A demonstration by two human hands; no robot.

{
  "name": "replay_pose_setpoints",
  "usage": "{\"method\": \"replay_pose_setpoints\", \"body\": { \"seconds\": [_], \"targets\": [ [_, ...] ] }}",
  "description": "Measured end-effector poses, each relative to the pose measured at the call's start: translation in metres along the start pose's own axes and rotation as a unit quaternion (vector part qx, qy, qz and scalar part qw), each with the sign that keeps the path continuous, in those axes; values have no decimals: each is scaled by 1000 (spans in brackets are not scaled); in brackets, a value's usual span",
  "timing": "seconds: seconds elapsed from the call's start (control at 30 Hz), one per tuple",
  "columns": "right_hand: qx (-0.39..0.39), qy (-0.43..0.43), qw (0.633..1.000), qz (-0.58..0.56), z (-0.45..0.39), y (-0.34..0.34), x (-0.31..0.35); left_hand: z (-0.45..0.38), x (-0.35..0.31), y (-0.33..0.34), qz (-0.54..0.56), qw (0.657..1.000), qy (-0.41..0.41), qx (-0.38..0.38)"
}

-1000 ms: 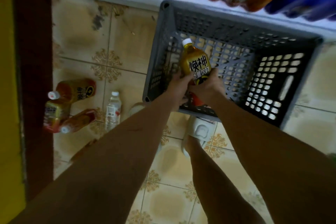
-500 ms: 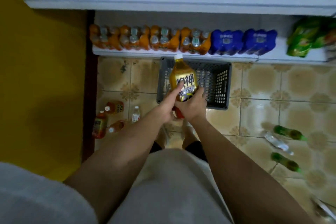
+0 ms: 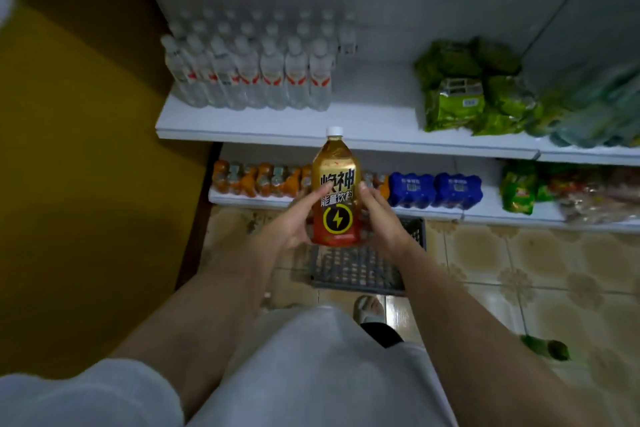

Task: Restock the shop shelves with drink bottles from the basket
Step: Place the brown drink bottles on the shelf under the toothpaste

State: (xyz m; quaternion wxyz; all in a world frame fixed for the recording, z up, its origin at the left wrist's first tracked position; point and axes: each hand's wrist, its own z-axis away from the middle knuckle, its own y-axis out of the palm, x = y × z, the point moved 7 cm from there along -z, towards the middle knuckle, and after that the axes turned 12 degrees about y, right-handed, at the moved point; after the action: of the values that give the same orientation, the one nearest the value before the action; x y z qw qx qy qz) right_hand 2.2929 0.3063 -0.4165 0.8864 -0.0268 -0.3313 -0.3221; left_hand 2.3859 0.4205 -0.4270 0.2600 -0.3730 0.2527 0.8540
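**Energy drink bottle held upright in both hands before the shelves**

Held upright between both hands: an energy drink bottle [image 3: 335, 191] with white cap, amber liquid, gold-and-red label bearing a yellow lightning-bolt ring. Left hand [image 3: 294, 222] cupped against the bottle's left side, fingers long and only lightly bent, fingertips laid on the label. Right hand [image 3: 382, 218] wrapped on the right side, thumb on the label front, fingers curled behind and out of sight. Bottle raised above the grey plastic basket [image 3: 360, 270], which sits on the patterned tile floor [image 3: 519, 263] just in front of the lowest shelf; contents of the basket too hidden to tell. Bottle cap level with the front lip of the middle shelf [image 3: 263, 128]. On that shelf, rows of clear water bottles [image 3: 249, 76] to the left, green snack packets [image 3: 464, 94] to the right, bare white board between them. On the bottom shelf, orange drink packs [image 3: 256, 180] and blue wrapped packs [image 3: 434, 189]. Green bottle [image 3: 547, 347] lying on the floor at far right
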Motion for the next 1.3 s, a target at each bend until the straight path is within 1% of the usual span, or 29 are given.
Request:
{"method": "replay_pose_setpoints", "body": {
  "seconds": [0.07,0.17,0.3,0.43,0.53,0.67,0.8,0.93,1.3],
  "targets": [
    [-3,-26,999,27,10,15,32,2,-33,-6,-19,999,30,-1],
    [-18,-62,997,47,18,32,76,8,-84,-12,-18,997,77,-9],
    [3,-120,991,61,40,61,132,20,-150,-16,-24,989,145,-8],
    [3,-180,980,86,57,82,186,32,-207,-18,-24,980,197,-30],
    [10,-209,973,96,77,95,226,42,-244,-18,-25,972,228,-43],
    [9,-257,959,118,104,107,275,56,-292,-10,-17,965,260,-40],
    [10,-294,950,108,129,111,319,67,-338,5,-11,951,302,-60],
    [5,-327,941,88,138,103,341,68,-361,24,2,944,319,-80],
    [-11,-375,922,101,146,51,378,44,-381,77,11,942,331,-57]
  ]
}}
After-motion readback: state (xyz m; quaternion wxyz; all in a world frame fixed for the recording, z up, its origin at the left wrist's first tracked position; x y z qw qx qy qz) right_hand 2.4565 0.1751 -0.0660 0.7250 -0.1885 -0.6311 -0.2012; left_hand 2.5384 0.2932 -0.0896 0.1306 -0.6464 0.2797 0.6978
